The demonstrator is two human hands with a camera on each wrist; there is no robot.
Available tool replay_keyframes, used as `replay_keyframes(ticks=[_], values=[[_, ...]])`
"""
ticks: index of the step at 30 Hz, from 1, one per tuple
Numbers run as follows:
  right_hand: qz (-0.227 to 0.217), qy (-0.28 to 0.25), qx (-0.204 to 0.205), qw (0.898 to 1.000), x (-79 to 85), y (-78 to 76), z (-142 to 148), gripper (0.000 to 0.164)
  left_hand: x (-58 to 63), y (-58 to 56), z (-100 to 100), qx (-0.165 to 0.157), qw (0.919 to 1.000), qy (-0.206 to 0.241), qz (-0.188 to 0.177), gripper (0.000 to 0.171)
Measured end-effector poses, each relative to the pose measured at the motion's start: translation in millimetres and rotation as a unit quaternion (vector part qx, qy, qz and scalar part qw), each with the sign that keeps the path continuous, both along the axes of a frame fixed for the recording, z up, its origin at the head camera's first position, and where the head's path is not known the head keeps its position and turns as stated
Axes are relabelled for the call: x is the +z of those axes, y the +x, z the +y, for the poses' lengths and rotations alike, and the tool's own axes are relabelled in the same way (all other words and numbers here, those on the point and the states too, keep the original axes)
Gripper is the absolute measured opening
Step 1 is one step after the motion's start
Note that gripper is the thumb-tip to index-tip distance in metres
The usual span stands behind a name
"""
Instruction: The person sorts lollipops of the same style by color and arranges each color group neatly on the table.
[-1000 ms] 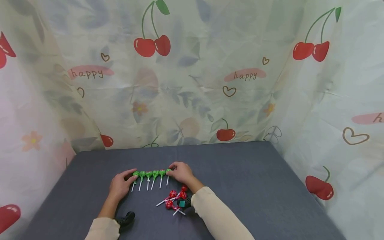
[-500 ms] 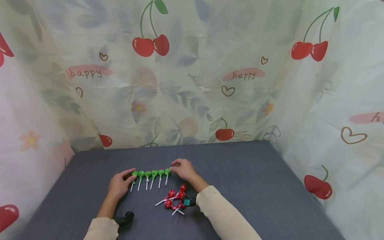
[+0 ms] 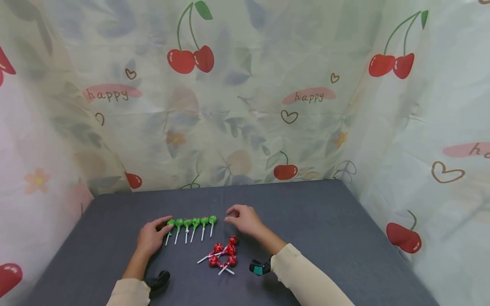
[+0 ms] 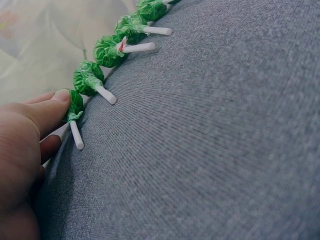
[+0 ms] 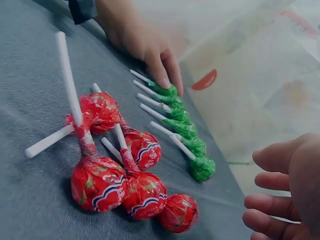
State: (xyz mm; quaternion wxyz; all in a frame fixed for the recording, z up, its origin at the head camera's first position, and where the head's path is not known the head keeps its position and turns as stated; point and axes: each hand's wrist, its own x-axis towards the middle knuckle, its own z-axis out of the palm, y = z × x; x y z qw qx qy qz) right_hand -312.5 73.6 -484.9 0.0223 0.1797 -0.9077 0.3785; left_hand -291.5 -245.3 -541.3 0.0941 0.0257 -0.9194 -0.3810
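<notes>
A row of several green-wrapped lollipops (image 3: 196, 222) lies across the table, heads side by side and white sticks toward me. My left hand (image 3: 150, 236) is at the row's left end. Its thumb and finger pinch the head of the leftmost green lollipop (image 4: 75, 103), partly covering it. To the right of the row, my right hand (image 3: 246, 220) is held with loosely bent fingers and nothing in them, apart from the rightmost green lollipop (image 5: 202, 169). Several red-wrapped lollipops (image 5: 99, 184) lie in a loose cluster, their sticks pointing different ways.
The dark grey table (image 3: 314, 221) extends to the right and behind the lollipops. A cherry-print curtain (image 3: 237, 97) encloses its back and sides. Black straps sit at both wrists, the right wristband (image 3: 260, 267) hanging beside the red cluster.
My right hand has let go of the rightmost green lollipop and moved off to the right, uncovering the red cluster. My left hand stays at the row's left end.
</notes>
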Motion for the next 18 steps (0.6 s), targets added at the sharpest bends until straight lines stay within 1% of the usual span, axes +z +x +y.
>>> replay_keyframes(ticks=[3, 6, 12, 18], values=[[-0.005, 0.001, 0.009, 1.000, 3.2, 6.1, 6.1, 0.021, 0.5, 0.5, 0.4, 0.000, 1.0000, 0.001, 0.000, 0.038], [-0.015, 0.008, 0.016, 1.000, 2.5, 11.7, 12.6, 0.021, -0.3, 0.5, 0.6, 0.001, 1.0000, 0.002, 0.003, 0.038], [-0.036, 0.023, 0.019, 0.999, -10.0, 22.6, 22.1, 0.020, -0.7, 0.2, 0.8, 0.003, 1.0000, 0.002, 0.005, 0.038], [-0.050, 0.015, -0.003, 0.999, -21.6, 33.0, 20.4, 0.020, 0.0, 0.7, 1.2, 0.003, 1.0000, -0.001, 0.004, 0.038]])
